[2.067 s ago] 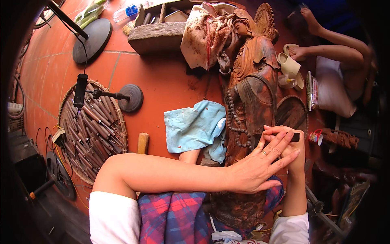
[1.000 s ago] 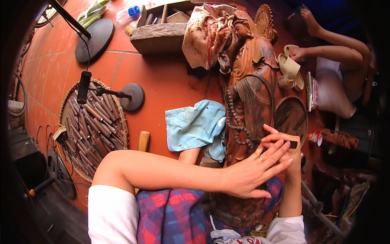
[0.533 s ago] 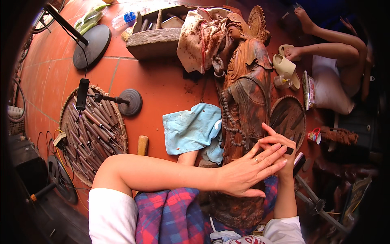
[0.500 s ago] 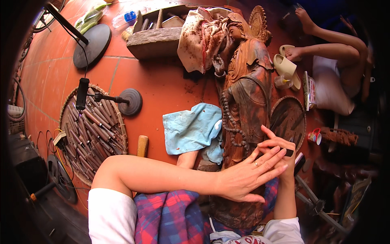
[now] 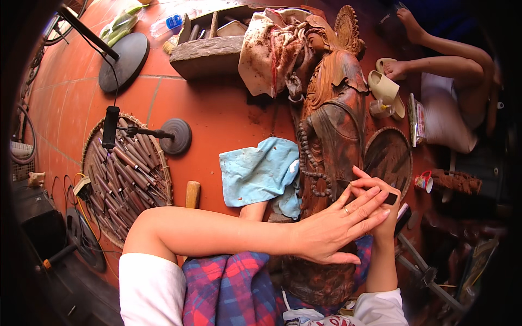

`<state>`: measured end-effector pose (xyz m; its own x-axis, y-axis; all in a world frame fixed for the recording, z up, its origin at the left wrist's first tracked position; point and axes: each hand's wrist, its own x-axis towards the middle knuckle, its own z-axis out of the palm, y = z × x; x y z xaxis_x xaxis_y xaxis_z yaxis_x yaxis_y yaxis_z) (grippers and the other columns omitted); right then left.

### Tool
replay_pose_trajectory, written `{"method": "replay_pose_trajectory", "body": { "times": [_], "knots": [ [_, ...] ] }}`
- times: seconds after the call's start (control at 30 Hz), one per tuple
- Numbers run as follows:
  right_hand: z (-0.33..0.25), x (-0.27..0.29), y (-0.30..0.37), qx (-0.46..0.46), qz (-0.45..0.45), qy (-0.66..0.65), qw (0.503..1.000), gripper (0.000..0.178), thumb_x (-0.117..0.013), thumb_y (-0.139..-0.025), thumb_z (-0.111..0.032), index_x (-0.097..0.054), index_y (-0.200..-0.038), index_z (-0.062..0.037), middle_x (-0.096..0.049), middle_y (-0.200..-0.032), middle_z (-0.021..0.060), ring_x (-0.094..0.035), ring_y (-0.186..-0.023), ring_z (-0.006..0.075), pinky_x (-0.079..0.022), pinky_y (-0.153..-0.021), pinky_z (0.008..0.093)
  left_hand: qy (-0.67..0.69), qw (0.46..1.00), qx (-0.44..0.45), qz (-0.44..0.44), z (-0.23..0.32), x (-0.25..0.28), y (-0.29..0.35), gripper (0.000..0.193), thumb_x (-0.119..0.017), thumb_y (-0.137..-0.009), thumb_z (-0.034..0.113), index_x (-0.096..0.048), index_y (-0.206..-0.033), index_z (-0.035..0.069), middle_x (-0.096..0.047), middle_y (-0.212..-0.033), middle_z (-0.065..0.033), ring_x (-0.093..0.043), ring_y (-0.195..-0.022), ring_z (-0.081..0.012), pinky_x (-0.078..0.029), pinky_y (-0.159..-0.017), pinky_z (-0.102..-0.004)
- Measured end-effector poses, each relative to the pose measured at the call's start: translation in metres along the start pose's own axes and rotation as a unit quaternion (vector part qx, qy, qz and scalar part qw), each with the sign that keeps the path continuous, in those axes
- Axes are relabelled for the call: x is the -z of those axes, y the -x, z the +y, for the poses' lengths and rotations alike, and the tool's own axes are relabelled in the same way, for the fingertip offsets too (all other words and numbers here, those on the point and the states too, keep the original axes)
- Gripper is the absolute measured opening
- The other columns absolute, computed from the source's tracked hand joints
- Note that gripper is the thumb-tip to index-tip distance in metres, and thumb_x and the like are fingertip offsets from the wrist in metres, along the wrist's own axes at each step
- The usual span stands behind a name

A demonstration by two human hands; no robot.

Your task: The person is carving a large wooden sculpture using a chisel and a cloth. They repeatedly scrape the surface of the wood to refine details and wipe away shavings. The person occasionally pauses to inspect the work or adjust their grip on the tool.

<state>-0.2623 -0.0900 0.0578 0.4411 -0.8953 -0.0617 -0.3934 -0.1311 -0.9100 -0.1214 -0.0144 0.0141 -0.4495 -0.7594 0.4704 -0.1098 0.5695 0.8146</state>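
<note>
My left hand [image 5: 337,231] reaches across from the left with its fingers stretched out, a ring on one of them. It lies over the fingers of my right hand [image 5: 385,209], touching them. The right hand's upper fingers are extended; the others are partly hidden. A small black rectangular piece [image 5: 390,199] shows against the right hand; I cannot tell how it is attached. Beneath both hands lies a carved wooden statue [image 5: 340,122] with a bead string and an ornate halo. A light blue cloth [image 5: 255,171] lies beside it, to the left.
A round woven basket [image 5: 168,176] of slim handled tools and a wooden mallet handle [image 5: 192,194] are at left. A wooden box [image 5: 209,56] and stained cloth [image 5: 263,49] lie at the far side. Another person's legs [image 5: 443,68], sandals [image 5: 385,84] and a dark tray [image 5: 389,160] are at right.
Both hands have shifted slightly to the right, and the left hand's fingers have slid a little further over the right hand. The surroundings appear unchanged.
</note>
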Motion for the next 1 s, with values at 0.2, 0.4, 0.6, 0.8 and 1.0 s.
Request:
{"method": "replay_pose_trajectory", "body": {
  "times": [0.2, 0.4, 0.6, 0.8, 1.0],
  "knots": [
    [-0.008, -0.006, -0.004, -0.051, 0.005, 0.0, 0.999, 0.012, -0.072, -0.077, 0.004, -0.073, -0.088, 0.0037, -0.072, -0.093, 0.012, -0.065, -0.107, 0.0283, -0.054, -0.087, 0.036, 0.014, 1.0, -0.001, 0.019, -0.002, 0.001, 0.003, 0.096, -0.064, -0.086, 0.05, -0.015, -0.154, 0.004, -0.001, -0.157, -0.0326, 0.001, -0.147, -0.0467, -0.014, -0.115, -0.0614],
    [-0.004, 0.005, -0.004, -0.01, -0.064, 0.046, 0.997, 0.012, -0.071, -0.078, -0.001, -0.073, -0.088, 0.0047, -0.073, -0.088, 0.0132, -0.067, -0.106, 0.0289, -0.055, -0.085, 0.0354, 0.023, 1.0, 0.006, 0.016, 0.01, -0.001, 0.006, 0.097, -0.064, -0.086, 0.05, -0.014, -0.154, 0.002, 0.0, -0.156, -0.0343, 0.001, -0.147, -0.0474, -0.013, -0.115, -0.0595],
    [-0.015, -0.005, -0.01, -0.07, -0.015, 0.008, 0.997, 0.013, -0.072, -0.076, -0.001, -0.073, -0.087, 0.0047, -0.073, -0.088, 0.0141, -0.068, -0.093, 0.0219, -0.054, -0.085, 0.0353, 0.033, 0.999, 0.008, 0.036, 0.003, 0.0, 0.003, 0.095, -0.066, -0.086, 0.047, -0.016, -0.154, 0.004, 0.001, -0.156, -0.0338, 0.001, -0.146, -0.0485, -0.014, -0.115, -0.0611],
    [-0.013, -0.008, -0.014, -0.055, -0.016, 0.003, 0.998, 0.013, -0.071, -0.076, -0.001, -0.072, -0.087, 0.0057, -0.073, -0.087, 0.0149, -0.069, -0.097, 0.0252, -0.056, -0.079, 0.0326, 0.035, 0.997, 0.013, 0.07, 0.005, 0.002, 0.001, 0.095, -0.065, -0.086, 0.047, -0.015, -0.154, 0.002, 0.002, -0.156, -0.0337, -0.001, -0.145, -0.0519, -0.015, -0.117, -0.0547],
    [-0.007, 0.003, -0.008, -0.019, -0.054, 0.026, 0.998, 0.013, -0.072, -0.076, -0.001, -0.073, -0.088, 0.004, -0.073, -0.087, 0.0119, -0.067, -0.103, 0.0261, -0.054, -0.087, 0.0363, 0.013, 0.999, 0.018, 0.025, 0.01, 0.001, 0.004, 0.095, -0.064, -0.087, 0.048, -0.015, -0.154, 0.002, 0.001, -0.157, -0.0326, -0.002, -0.146, -0.0486, -0.014, -0.117, -0.055]
  ]
}}
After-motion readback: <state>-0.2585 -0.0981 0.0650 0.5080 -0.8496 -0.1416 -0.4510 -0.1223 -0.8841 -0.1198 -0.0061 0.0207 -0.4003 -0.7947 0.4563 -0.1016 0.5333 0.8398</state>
